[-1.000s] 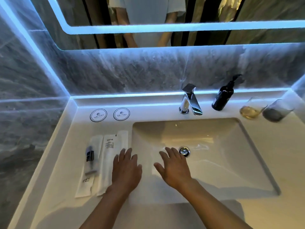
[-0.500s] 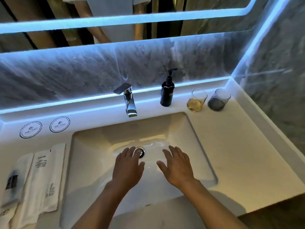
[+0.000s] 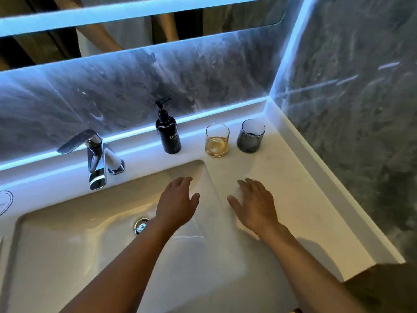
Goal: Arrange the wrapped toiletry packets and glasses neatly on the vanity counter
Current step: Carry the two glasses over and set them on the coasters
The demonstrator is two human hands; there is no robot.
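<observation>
Two glasses stand side by side at the back right of the white vanity counter (image 3: 300,190): an amber glass (image 3: 217,140) and, to its right, a smoky grey glass (image 3: 250,136). My left hand (image 3: 177,203) hovers palm down over the right end of the sink, fingers apart and empty. My right hand (image 3: 255,205) hovers palm down over the counter right of the sink, also empty, a short way in front of the glasses. The wrapped toiletry packets are out of view to the left.
A black pump bottle (image 3: 168,134) stands left of the amber glass. A chrome tap (image 3: 94,159) rises behind the sink (image 3: 67,245), with the drain (image 3: 141,225) beside my left wrist. A round coaster (image 3: 4,202) shows at the left edge. Marble walls close the back and right.
My view has swung right, so the packets have left the frame and the glasses are closer. Both hands have moved right, from over the sink's left side toward its right end and the counter.
</observation>
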